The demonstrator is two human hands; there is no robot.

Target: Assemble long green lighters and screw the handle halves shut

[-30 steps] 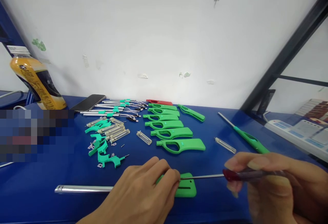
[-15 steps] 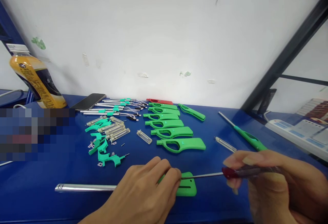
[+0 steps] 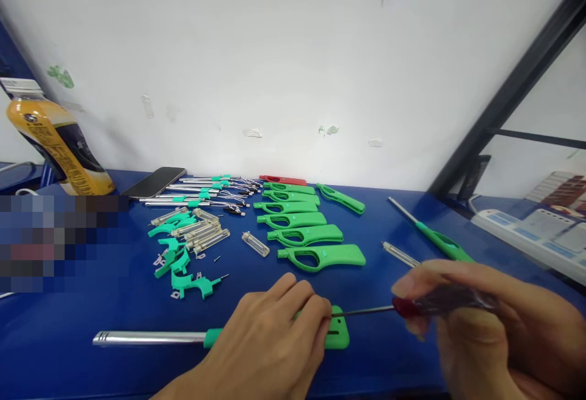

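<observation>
My left hand (image 3: 270, 333) is closed over a green utility lighter (image 3: 337, 336) lying on the blue table, hiding its middle. The lighter's silver tube (image 3: 151, 338) points left, and its slotted end shows beyond my fingers. In my right hand (image 3: 485, 320) is a screwdriver (image 3: 370, 310) with a red and dark translucent handle, held almost level. Its shaft runs left to the lighter's end beside my left fingertips, which hide the tip. Behind my hands lie several green lighter casings (image 3: 339, 256) and a red casing (image 3: 288, 180).
Teal trigger pieces (image 3: 201, 286), clear fuel tanks (image 3: 208, 238) and silver tubes with wires (image 3: 178, 203) lie on the left. One tank (image 3: 399, 253) and another lighter (image 3: 439, 241) lie on the right. A phone (image 3: 155, 181) and a drink bottle (image 3: 59, 137) stand near the wall.
My left hand has shifted slightly right along the lighter, uncovering a teal collar by the tube. The screwdriver has moved a little left and up. The view has shifted slightly.
</observation>
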